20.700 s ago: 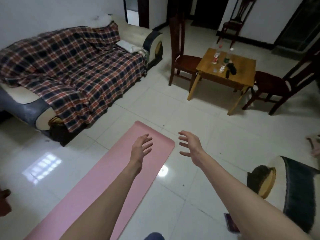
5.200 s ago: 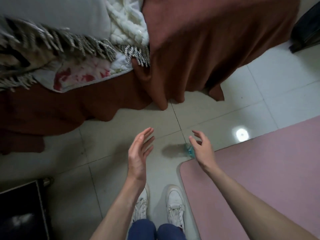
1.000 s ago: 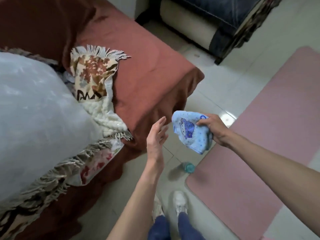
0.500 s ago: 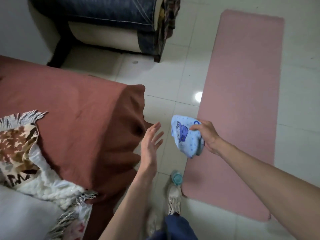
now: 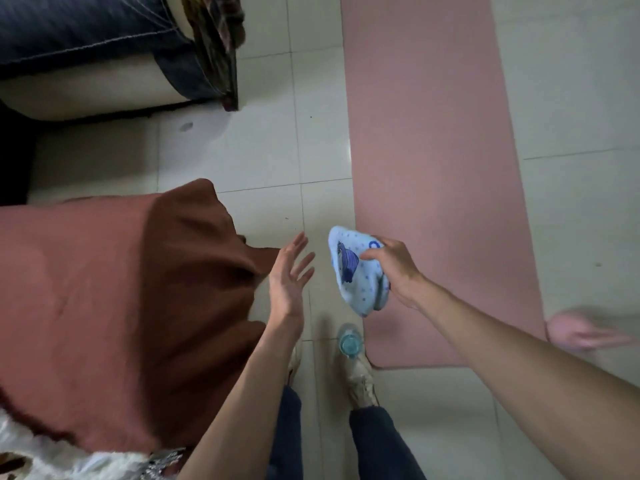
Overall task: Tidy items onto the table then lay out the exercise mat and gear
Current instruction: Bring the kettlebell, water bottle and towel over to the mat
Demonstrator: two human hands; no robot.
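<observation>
Right hand (image 5: 394,268) clamped on the blue towel (image 5: 356,275), bunched and hanging free above the near left corner of the pink mat (image 5: 436,168), likely for carrying or setting down as gear. Left hand (image 5: 287,275) empty, fingers spread, palm toward towel, probably ready to help unfold. Mat already flat on tiled floor (image 5: 249,154). Water bottle (image 5: 349,341) upright just beside the mat corner and right shoe (image 5: 360,379); easy to kick. Brown-draped furniture (image 5: 104,289) crowding the left; sofa (image 5: 86,53) beyond.

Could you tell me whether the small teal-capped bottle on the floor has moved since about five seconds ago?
No. The bottle stands at the near left corner of the pink mat, as it did then; only the camera has turned.
</observation>
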